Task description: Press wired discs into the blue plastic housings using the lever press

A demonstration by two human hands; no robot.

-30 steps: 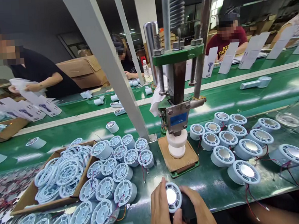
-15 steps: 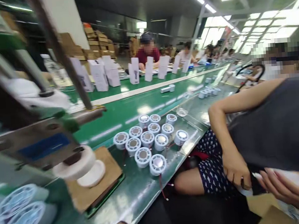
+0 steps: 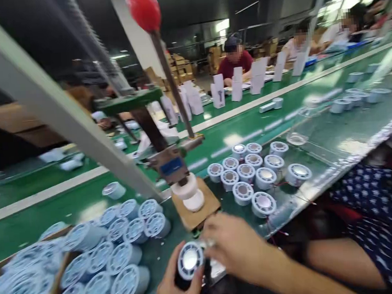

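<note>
My left hand (image 3: 176, 285) is wrapped round a light-blue round housing (image 3: 190, 260), whose slotted face with a shiny metal disc points up at me. Close against the housing's right side is my right hand (image 3: 236, 247), its fingers curled and pinched together. Motion blur hides what these fingers hold. Just beyond both hands stands a hand press (image 3: 173, 164) with a red ball knob (image 3: 144, 11). Its white upper pad (image 3: 184, 188) hangs over a white lower pad (image 3: 195, 201) on a brown board (image 3: 179, 214).
Several housings with metal discs (image 3: 246, 172) stand right of the press, some with thin wires. Many housings without discs (image 3: 123, 255) crowd the left, some in a cardboard box (image 3: 55, 293). A slanted grey post (image 3: 79, 115) crosses the left. A person's patterned-clad leg (image 3: 367, 242) is at right.
My view has swung left, bringing the whole press and the left-hand housings into sight. Both my hands, barely showing at the bottom edge before, are now in view with the housing.
</note>
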